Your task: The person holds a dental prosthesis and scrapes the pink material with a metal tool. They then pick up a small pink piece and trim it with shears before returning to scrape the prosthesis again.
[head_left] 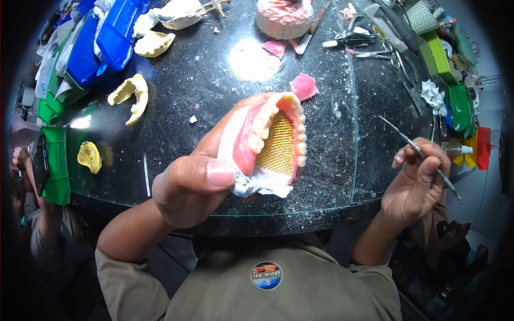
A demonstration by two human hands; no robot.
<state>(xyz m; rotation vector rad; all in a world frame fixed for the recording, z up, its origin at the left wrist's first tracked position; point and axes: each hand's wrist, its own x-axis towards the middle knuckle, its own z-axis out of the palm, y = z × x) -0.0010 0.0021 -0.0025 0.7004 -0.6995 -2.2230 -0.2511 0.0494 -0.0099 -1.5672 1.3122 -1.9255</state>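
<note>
In the head view, we work over a glossy black tabletop speckled with white debris (332,155); blue plastic bins (120,37) stand at its far left, and metal scissors (375,54) lie at the far right. Our 2 hands are well apart; our left hand (184,187) is clamped around a dental model with cream teeth, pink gums and gold mesh (274,140), held tilted above the tabletop's middle, thumb against its white base; our right hand (417,184) pinches a thin, double-ended metal instrument (399,131) to the model's right. Beyond the model lies a pink wax-like piece (304,87); left of it, a cream U-shaped cast (140,99) and a small yellow cast (89,157) rest.
</note>
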